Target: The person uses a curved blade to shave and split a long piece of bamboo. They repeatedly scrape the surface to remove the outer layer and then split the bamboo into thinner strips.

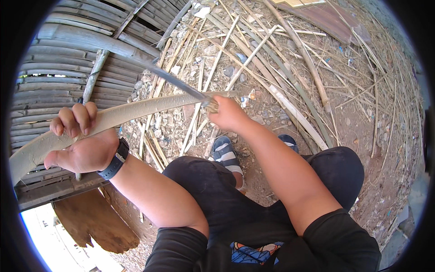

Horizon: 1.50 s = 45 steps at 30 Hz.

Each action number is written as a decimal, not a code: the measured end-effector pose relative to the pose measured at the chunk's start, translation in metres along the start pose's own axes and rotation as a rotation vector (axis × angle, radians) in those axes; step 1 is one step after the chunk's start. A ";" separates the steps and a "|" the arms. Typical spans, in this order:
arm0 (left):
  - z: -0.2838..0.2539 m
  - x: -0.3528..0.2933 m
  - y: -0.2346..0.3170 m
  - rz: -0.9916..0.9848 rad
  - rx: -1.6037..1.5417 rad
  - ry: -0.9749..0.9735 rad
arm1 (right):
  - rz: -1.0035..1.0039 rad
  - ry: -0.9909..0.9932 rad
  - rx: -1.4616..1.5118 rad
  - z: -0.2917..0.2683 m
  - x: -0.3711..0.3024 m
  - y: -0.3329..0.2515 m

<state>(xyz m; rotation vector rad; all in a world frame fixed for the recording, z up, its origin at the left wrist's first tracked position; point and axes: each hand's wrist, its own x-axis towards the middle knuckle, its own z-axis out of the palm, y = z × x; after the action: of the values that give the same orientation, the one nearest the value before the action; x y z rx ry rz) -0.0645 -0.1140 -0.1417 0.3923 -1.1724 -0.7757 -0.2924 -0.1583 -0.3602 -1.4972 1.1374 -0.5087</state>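
Note:
A long, pale split bamboo strip runs from the left rim to the middle of the view, bending with the fisheye picture. Underneath it is my left hand, palm up; its fingers curl over the strip's far edge and its thumb points out to the left. My right hand is closed round the handle of a machete near the strip's right end. The long grey blade points up and left, crossing above the strip; whether its edge touches the bamboo I cannot tell.
A bamboo slat wall stands at the left, a brown board below it. Cut bamboo strips, a round pole and stones litter the dirt ground. A rusty brown sheet lies far right. My sandaled foot is close below.

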 end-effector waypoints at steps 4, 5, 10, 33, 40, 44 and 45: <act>0.001 0.002 -0.006 0.026 0.019 0.031 | 0.211 0.202 -0.171 0.011 -0.003 0.088; -0.001 0.006 -0.006 0.026 0.023 0.024 | 0.232 0.196 -0.205 0.010 0.001 0.092; 0.000 0.004 0.000 0.001 0.020 0.053 | -0.039 0.077 -0.078 0.011 0.000 0.009; -0.005 0.004 0.000 -0.008 0.019 0.000 | 0.451 0.303 -0.269 0.033 -0.017 0.148; -0.005 0.004 0.001 -0.010 0.014 0.039 | 0.326 0.223 -0.203 0.027 -0.015 0.091; -0.003 0.003 0.001 -0.007 0.020 0.089 | 0.297 0.269 -0.233 0.042 -0.018 0.100; -0.007 0.004 0.000 -0.005 0.028 0.078 | 0.336 0.295 -0.230 0.044 -0.016 0.129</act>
<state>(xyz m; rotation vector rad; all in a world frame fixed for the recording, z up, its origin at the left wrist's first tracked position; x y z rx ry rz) -0.0575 -0.1175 -0.1414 0.4449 -1.1108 -0.7431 -0.3118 -0.1093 -0.4872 -1.4125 1.6915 -0.3819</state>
